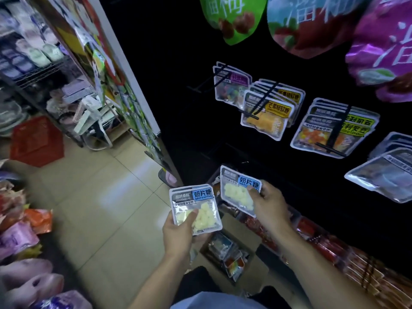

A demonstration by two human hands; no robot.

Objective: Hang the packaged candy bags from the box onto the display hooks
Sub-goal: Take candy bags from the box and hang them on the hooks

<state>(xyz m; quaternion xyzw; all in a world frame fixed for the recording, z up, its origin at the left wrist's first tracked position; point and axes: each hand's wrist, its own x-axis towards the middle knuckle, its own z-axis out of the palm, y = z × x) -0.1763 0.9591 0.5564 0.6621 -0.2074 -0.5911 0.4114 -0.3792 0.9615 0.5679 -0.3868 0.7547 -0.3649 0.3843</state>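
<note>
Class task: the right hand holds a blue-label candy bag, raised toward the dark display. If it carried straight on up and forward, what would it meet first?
Probably the dark display panel below the hooks; the right hand and its candy bag seem aimed there, though depth is unclear.

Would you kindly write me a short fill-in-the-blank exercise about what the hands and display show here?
1. Each hand holds a bag with a ____ label.
2. The left hand and right hand hold ____ bags altogether.
3. The cardboard box sits on the ____.
4. The candy in the held bags is ____.

Answers: blue; two; floor; white
</note>
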